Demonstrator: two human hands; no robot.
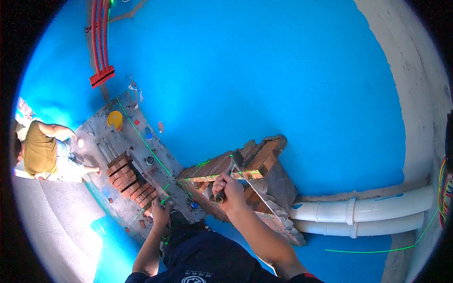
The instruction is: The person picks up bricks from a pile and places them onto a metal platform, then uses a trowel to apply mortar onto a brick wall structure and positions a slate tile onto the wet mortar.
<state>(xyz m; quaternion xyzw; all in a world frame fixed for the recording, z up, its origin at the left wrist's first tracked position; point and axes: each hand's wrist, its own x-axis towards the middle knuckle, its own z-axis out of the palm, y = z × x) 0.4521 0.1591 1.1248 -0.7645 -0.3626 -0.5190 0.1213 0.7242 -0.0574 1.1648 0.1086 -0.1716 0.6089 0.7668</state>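
Gripping the hammer (230, 177) w/ right hand (230, 191), fingers wrapped tight on its handle, head just beyond them over the brick stack (245, 177). Left hand (160, 211) rests on floor ledge, fingers' state unclear. We're mid brick-laying, tapping stage; next needs a controlled tap, we judge.

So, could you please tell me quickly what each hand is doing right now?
Left hand: low beside the stacked bricks; grip cannot be told.
Right hand: closed around a hammer handle over the brick wall.
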